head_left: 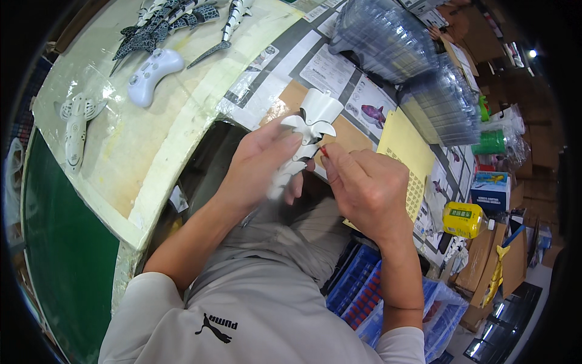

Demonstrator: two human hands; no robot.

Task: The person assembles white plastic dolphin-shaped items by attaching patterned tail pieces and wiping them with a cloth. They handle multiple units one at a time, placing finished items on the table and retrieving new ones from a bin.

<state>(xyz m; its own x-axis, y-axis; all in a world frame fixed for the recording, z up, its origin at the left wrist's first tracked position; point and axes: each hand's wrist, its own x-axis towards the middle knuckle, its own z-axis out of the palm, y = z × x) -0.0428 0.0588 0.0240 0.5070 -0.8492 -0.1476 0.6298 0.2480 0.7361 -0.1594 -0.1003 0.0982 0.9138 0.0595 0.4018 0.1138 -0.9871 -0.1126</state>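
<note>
A white jointed toy animal body [322,108] is held over my lap, in front of the table edge. My left hand [257,161] is closed round it, slightly blurred, with the thumb lying across the segments. Its wide cup-shaped end points away from me, and two curved fin-like pieces stand out at the sides. My right hand [371,185] is closed in a pinch on a small, thin red piece [324,150], whose dark tip reaches the side of the toy body. The fingers hide most of this piece, so its kind does not show.
On the left table lie a white game-style controller [156,76], a pale toy fish [76,130] and several black-and-white patterned toys [159,33]. To the right stand stacked clear plastic trays [382,45], a yellow sheet [403,142], a yellow bottle [462,219] and blue crates [354,282].
</note>
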